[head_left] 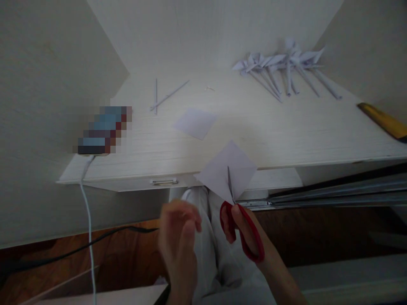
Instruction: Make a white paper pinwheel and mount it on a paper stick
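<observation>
My right hand has its fingers through the red handles of a pair of scissors. One blade shows over a square white sheet of paper; whether the other lies beneath it I cannot tell. The sheet lies cornerwise at the table's front edge, with its near part jutting out over my lap. My left hand is apart from the sheet, left of the scissors, with its fingers loosely curled and nothing visible in them. Farther back, a second white sheet of paper lies flat on the white tabletop.
Two thin rolled paper sticks lie crossed at the back left. Several folded paper pieces with rolled stems are heaped at the back right. A pixelated device with a white cable stands left. A yellow-and-black tool lies right.
</observation>
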Motion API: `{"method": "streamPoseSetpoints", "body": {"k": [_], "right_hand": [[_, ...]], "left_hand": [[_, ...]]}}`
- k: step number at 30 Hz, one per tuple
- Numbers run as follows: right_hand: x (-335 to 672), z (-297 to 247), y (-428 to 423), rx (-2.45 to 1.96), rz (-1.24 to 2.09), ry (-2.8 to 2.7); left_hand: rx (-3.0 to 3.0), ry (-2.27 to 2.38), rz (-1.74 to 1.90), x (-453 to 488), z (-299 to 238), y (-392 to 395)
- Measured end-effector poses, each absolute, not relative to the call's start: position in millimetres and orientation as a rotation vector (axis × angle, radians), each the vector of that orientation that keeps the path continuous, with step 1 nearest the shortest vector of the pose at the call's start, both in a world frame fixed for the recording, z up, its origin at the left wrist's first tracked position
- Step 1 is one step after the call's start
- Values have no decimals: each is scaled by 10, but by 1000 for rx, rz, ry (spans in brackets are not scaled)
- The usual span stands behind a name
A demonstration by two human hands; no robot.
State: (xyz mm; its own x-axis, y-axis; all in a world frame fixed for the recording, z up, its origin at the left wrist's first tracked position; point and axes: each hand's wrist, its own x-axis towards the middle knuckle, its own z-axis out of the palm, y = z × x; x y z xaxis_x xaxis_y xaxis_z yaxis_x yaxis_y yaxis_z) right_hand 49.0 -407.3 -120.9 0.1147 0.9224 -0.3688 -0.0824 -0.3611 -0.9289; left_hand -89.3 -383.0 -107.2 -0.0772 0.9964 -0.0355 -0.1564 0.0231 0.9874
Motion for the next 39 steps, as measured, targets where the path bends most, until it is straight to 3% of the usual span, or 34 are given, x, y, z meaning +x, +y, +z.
{"method": "streamPoseSetpoints", "body": {"k": [8, 15, 39], "right_hand": [[490, -1238, -4092, -1427, 1378, -983], [459, -1245, -4151, -1422, 1373, -1033], [412, -1256, -4263, -1289, 1482, -967]], "left_hand": [[840, 1123, 981, -470, -1206, -3231], [835, 1300, 981, -470, -1228, -3298], [994, 1274, 1031, -529, -1157, -3393]]}}
